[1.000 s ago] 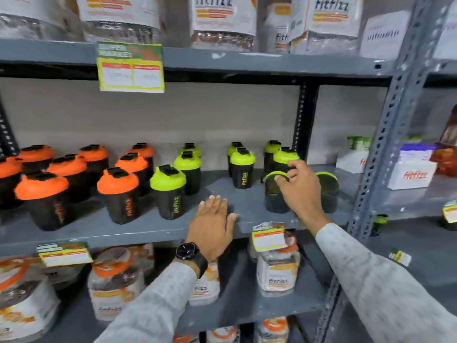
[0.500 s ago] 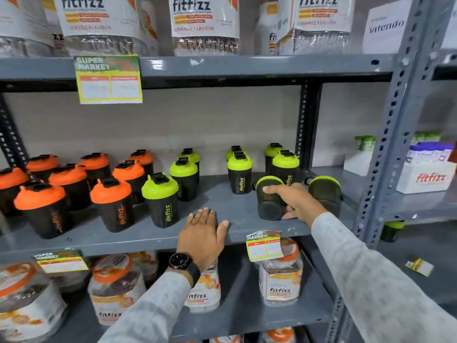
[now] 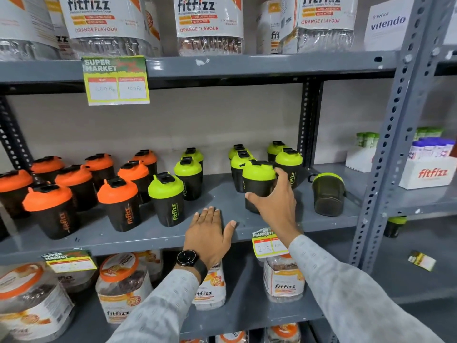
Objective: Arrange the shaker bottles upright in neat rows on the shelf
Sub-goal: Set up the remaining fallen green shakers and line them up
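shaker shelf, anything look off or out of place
One green-lidded shaker at the shelf's right end lies on its side, base toward the camera, while the others stand upright. The right hand grips an upright shaker.

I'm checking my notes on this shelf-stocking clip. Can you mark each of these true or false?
1. The right hand grips a green-lidded shaker bottle that stands upright. True.
2. The left hand holds an orange-lidded bottle. False: it lies flat and open on the front edge of the shelf, holding nothing.
3. One green-lidded bottle near the shelf's right end lies on its side. True.
4. The orange-lidded bottles stand to the right of the green-lidded ones. False: they stand to the left.
5. A watch is on the right wrist. False: it is on the left wrist.
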`<move>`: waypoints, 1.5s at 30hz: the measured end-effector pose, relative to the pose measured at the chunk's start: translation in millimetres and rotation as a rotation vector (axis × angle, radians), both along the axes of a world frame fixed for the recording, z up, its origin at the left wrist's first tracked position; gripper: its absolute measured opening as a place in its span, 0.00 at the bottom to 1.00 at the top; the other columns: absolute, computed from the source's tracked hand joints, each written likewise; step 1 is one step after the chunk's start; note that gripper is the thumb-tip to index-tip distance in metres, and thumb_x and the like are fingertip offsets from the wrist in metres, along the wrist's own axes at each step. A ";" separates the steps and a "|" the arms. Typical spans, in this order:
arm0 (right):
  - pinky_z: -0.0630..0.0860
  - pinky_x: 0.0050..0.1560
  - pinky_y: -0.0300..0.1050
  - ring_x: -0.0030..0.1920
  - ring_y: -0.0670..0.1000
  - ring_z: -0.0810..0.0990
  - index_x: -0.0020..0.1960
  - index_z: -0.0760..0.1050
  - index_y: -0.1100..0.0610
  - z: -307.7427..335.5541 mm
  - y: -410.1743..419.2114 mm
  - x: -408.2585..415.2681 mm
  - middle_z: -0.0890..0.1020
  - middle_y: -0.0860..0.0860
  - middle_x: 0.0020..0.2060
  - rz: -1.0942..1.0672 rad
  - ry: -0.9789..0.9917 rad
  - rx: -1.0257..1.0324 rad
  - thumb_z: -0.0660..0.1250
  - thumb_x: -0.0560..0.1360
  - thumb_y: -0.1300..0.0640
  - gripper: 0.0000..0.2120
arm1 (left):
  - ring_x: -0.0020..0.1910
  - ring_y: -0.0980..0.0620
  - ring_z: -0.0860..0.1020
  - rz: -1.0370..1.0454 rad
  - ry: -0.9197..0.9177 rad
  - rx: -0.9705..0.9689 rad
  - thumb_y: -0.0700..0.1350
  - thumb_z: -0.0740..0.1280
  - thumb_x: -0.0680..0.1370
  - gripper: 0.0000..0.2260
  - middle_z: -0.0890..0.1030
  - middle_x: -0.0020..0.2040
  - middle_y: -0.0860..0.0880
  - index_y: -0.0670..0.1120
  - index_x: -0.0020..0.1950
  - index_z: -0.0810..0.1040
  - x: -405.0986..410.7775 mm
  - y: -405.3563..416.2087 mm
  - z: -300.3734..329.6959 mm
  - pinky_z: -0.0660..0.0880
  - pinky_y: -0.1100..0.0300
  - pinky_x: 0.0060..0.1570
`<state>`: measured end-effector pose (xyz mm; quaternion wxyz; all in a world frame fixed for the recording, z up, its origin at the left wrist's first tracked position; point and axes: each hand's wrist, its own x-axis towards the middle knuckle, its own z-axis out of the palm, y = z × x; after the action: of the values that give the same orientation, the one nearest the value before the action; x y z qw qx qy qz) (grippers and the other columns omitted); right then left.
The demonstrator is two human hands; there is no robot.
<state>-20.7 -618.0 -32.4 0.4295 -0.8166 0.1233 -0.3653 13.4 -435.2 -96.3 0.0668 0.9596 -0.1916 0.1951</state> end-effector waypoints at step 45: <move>0.81 0.59 0.60 0.58 0.64 0.80 0.63 0.78 0.60 9.1 -147.9 -23.0 0.82 0.60 0.59 -0.225 0.441 0.305 0.78 0.61 0.36 0.39 | 0.78 0.45 0.63 0.013 0.010 -0.009 0.64 0.41 0.81 0.36 0.68 0.78 0.43 0.43 0.78 0.66 -3.5 -3.5 2.4 0.55 0.49 0.79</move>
<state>-43.8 -765.9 -23.4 0.4669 -0.7837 0.3569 -0.2013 9.9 -438.7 -93.9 0.0710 0.9614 -0.1839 0.1918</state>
